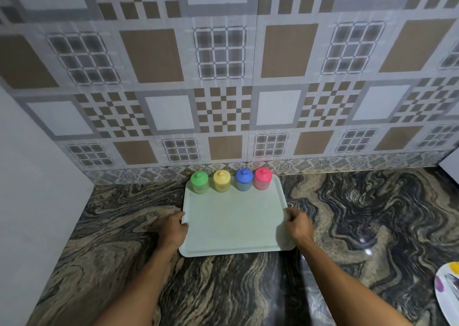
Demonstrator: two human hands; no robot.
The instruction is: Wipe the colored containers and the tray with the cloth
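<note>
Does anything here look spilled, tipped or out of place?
Nothing stands out. The green jar, yellow jar, blue jar and pink jar stand upright in a row on the tray. No cloth shows.

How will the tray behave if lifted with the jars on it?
Probably stiff: the tray looks moulded, with a raised rim. Likely tips away, since four jars line its far edge. They may slide; its surface looks smooth.

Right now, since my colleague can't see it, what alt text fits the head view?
The left hand and right hand grip the side rims of a pale tray on a marbled counter. Green, yellow, blue and pink lidded containers stand in a row along its far edge.
</note>
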